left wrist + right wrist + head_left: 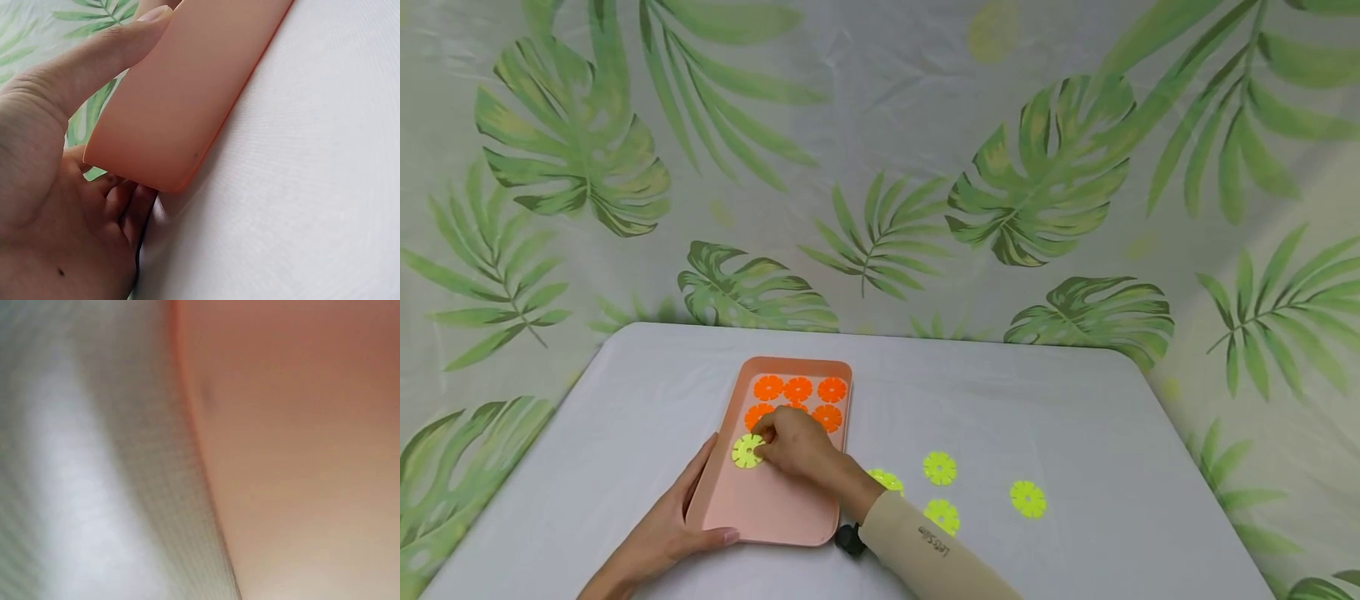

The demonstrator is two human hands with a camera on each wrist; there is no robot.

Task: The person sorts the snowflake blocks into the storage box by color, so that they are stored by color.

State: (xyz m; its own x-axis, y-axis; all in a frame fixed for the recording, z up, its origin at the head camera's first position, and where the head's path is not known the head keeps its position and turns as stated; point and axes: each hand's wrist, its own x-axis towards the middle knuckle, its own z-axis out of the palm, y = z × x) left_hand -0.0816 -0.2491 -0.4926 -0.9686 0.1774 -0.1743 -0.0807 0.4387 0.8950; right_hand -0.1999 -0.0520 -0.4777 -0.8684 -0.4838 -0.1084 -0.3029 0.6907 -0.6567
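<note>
Apparently we're placing a yellow-green disc (745, 452), right grip (801, 444) pinching it, left grip (664, 523) clasping the tray (767, 510); next calls for releasing it flat.

L hand (44, 181) grips pink tray (169, 106) w/ thumb at edge, white cloth (300, 175) to R, leaf-print bkgd (87, 19) behind.

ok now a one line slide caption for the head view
Left hand holding a pink tray, right hand pinching a yellow disc near orange discs inside it.

The left hand (662, 523) grips, thumb (717, 537) spread, while the right hand (800, 442) pinches.
</note>
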